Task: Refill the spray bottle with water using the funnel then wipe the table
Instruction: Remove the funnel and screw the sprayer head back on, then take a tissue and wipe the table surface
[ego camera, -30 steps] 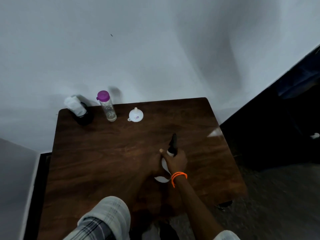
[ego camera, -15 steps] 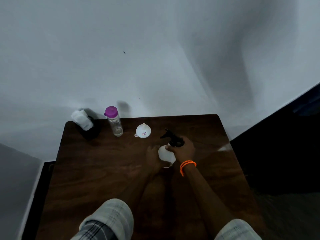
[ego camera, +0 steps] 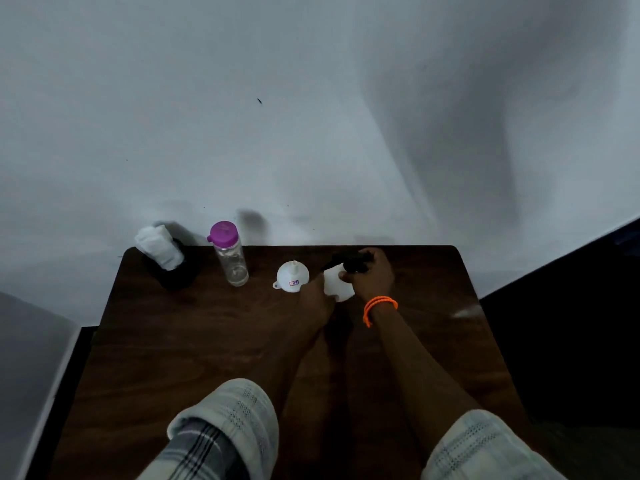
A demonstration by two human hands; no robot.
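Note:
A white spray bottle (ego camera: 336,285) with a black trigger head stands upright on the dark wooden table (ego camera: 207,341), near its far edge. My left hand (ego camera: 316,296) grips the white body from the left. My right hand (ego camera: 373,275), an orange band on its wrist, is curled round the black head. Just to the left a white funnel (ego camera: 292,276) rests upside down, spout up. Further left stands a clear water bottle (ego camera: 230,254) with a purple cap. A white cloth (ego camera: 159,247) sticks out of a black holder at the far left corner.
A pale wall rises directly behind the table's far edge. Dark floor lies to the right of the table and a dark gap to its left. My checked sleeves fill the bottom of the view.
The spray bottle has gone from lying low near the table's middle to standing upright by the far edge beside the funnel. Both hands moved with it and the view tilted up.

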